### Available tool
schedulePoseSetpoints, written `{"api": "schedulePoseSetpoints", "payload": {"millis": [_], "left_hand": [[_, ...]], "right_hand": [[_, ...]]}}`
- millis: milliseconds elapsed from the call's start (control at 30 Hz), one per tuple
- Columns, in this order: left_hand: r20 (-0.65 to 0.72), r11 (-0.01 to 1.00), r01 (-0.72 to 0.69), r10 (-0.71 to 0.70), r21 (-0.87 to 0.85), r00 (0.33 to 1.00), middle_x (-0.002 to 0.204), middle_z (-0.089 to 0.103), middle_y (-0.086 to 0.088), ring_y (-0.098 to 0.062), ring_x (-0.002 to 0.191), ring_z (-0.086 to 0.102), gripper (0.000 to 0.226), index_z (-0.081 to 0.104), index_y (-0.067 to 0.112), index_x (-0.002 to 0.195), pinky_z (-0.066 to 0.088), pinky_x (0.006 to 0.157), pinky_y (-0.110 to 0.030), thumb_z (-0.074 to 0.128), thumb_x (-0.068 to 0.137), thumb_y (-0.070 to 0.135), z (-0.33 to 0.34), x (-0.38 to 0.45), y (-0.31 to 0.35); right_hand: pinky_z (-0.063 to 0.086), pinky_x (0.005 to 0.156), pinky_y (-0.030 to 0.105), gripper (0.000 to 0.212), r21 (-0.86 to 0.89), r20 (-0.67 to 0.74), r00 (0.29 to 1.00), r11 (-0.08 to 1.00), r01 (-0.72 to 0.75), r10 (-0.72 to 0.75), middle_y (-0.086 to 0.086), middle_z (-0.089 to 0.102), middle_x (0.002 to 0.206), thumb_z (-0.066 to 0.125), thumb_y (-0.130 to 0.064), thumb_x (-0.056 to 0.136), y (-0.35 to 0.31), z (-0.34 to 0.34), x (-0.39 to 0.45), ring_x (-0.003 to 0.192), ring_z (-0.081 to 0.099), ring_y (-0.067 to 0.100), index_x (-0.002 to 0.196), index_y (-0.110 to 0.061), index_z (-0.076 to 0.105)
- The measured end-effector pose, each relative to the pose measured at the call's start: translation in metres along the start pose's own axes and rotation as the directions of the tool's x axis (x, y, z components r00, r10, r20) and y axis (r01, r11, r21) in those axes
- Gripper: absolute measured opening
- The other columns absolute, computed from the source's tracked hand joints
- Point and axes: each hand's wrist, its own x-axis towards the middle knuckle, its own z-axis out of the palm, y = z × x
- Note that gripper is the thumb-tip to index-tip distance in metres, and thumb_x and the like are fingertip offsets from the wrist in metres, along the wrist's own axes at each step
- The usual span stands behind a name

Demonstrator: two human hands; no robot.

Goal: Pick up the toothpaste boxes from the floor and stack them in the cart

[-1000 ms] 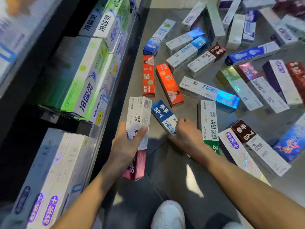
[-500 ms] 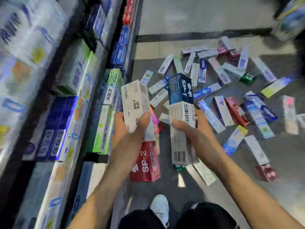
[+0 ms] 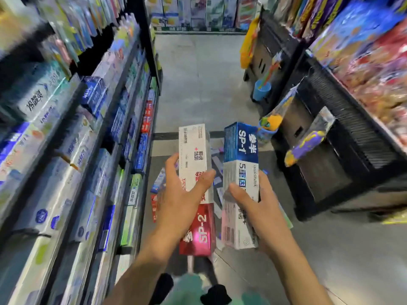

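Left hand [image 3: 182, 201] gripping white-and-red SP-2 box [image 3: 196, 188] at mid-length, thumb across front; right hand [image 3: 253, 205] gripping blue-and-white SP-1 box [image 3: 240, 183], likely with more boxes behind. Boxes being held upright, lengthwise, probably for easy stacking. Remaining boxes [image 3: 158, 183] lying on floor [image 3: 202, 84] beyond hands. Cart not showing in view.

Two upright toothpaste boxes [image 3: 240, 172] side by side between shelving [image 3: 72, 150] left and racks [image 3: 343, 133] right, floor [image 3: 202, 84] beyond.
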Motion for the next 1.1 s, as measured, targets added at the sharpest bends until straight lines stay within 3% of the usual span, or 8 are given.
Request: {"api": "schedulePoseSetpoints", "payload": {"millis": [100,300,400,467,567,800,900,1100], "left_hand": [[0.08,1.0,-0.027,0.028,-0.014,0.996,0.112,0.06,0.032,0.018,0.099,0.059,0.064,0.034,0.041,0.133,0.043,0.081,-0.007,0.072,0.082,0.048,0.012,-0.003,0.038],[0.331,0.993,-0.102,0.116,-0.057,0.936,0.11,0.06,0.029,0.015,0.093,0.062,0.063,0.032,0.041,0.131,0.047,0.072,-0.01,0.073,0.083,0.047,0.043,0.002,0.083],[0.481,0.991,-0.103,0.129,-0.081,0.867,0.114,0.062,0.023,0.009,0.095,0.064,0.071,0.034,0.036,0.134,0.05,0.08,-0.02,0.073,0.077,0.053,0.054,-0.003,0.087],[0.583,0.993,-0.074,0.114,-0.092,0.804,0.115,0.064,0.019,0.006,0.096,0.065,0.07,0.036,0.035,0.133,0.052,0.085,-0.023,0.073,0.076,0.052,0.061,-0.013,0.087],[0.715,0.987,-0.069,0.151,-0.142,0.683,0.11,0.063,0.019,0.015,0.088,0.062,0.066,0.039,0.029,0.129,0.047,0.073,-0.006,0.074,0.075,0.042,0.082,-0.03,0.088],[0.905,0.986,-0.025,0.161,-0.164,0.394,0.108,0.066,0.017,0.008,0.088,0.065,0.069,0.039,0.032,0.127,0.049,0.073,-0.012,0.073,0.069,0.048,0.13,-0.111,0.08],[0.939,0.99,-0.04,0.137,-0.131,0.315,0.112,0.065,0.02,0.009,0.094,0.064,0.073,0.038,0.038,0.129,0.05,0.082,-0.019,0.074,0.067,0.054,0.142,-0.14,0.076],[0.978,0.992,-0.085,0.109,-0.095,0.178,0.095,0.062,0.043,0.018,0.089,0.061,0.061,0.035,0.04,0.127,0.046,0.072,-0.008,0.077,0.082,0.039,0.188,-0.214,0.062]], "right_hand": [[0.054,0.097,0.043,0.049,-0.03,-0.143,0.987,0.998,0.063,-0.067,-0.014,0.069,0.116,0.075,-0.039,0.086,-0.036,-0.011,-0.019,0.108,0.067,0.009,0.13,-0.04,0.053],[0.053,0.097,0.04,0.053,-0.094,-0.415,0.901,0.991,0.091,-0.122,-0.018,0.068,0.118,0.077,-0.031,0.088,-0.065,-0.027,-0.056,0.108,0.066,0.003,0.133,-0.036,0.051],[0.055,0.094,0.037,0.055,-0.074,-0.576,0.811,0.994,0.078,-0.106,-0.016,0.069,0.116,0.079,-0.029,0.086,-0.069,-0.028,-0.082,0.106,0.067,0.005,0.133,-0.037,0.05],[0.056,0.088,0.029,0.052,-0.064,-0.665,0.743,0.997,0.051,-0.081,-0.018,0.07,0.112,0.078,-0.028,0.086,-0.073,-0.026,-0.107,0.102,0.068,0.003,0.13,-0.037,0.051],[0.051,0.074,0.013,0.046,-0.083,-0.791,0.609,0.997,-0.006,-0.062,-0.025,0.068,0.102,0.077,-0.027,0.086,-0.075,-0.025,-0.147,0.093,0.067,-0.004,0.123,-0.04,0.052],[0.053,0.085,0.029,0.051,0.022,-0.968,0.251,0.999,-0.027,0.028,-0.018,0.072,0.105,0.08,-0.029,0.081,-0.052,-0.025,-0.243,0.096,0.069,0.003,0.123,-0.043,0.054],[0.053,0.083,0.028,0.047,0.036,-0.986,0.161,0.999,-0.005,0.036,-0.019,0.072,0.103,0.079,-0.026,0.082,-0.042,-0.028,-0.27,0.095,0.07,0.003,0.119,-0.042,0.055],[0.053,0.078,0.019,0.049,0.07,-0.997,0.015,0.997,0.008,0.07,-0.014,0.072,0.105,0.08,-0.022,0.083,-0.01,-0.067,-0.335,0.098,0.069,0.006,0.122,-0.039,0.056]]}}
